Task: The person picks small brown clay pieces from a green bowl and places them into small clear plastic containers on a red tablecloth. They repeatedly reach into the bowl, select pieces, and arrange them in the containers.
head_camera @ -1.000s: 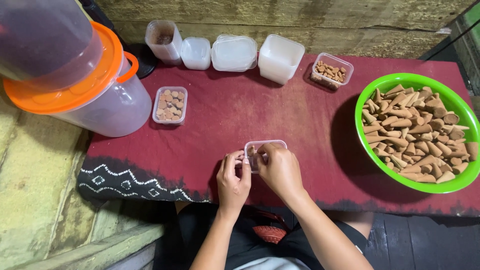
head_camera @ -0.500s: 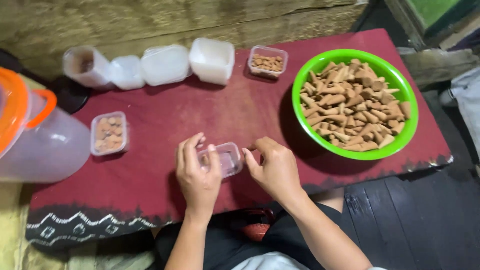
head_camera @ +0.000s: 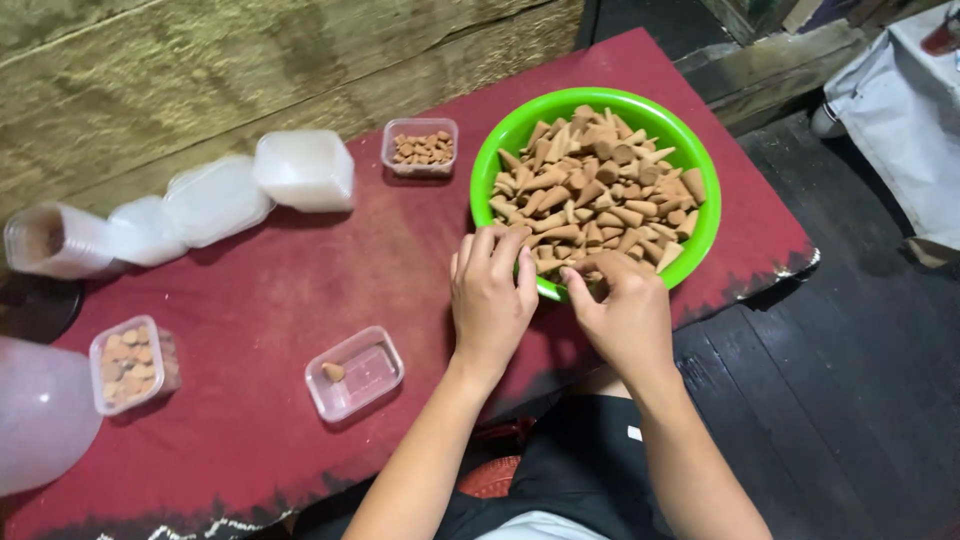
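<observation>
**Both hands at the cone bowl, small box barely started**

The red-covered table [head_camera: 260, 300] carries a green bowl [head_camera: 500, 150] heaped with brown cones [head_camera: 600, 195]. Both hands reach over its near rim: the left hand [head_camera: 490, 290] has its fingers curled among the cones, the right hand [head_camera: 620, 305] pinches at them; whether either grips one cannot be told. The small clear box [head_camera: 372, 378] beside them holds a single cone [head_camera: 333, 372], so most filling remains. Two filled boxes stand farther off.

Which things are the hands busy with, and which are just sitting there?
Busy with: left hand, right hand, green bowl of brown cones, small clear tub holding one cone.
Just sitting: filled tubs, stacked lids, big jug.
</observation>
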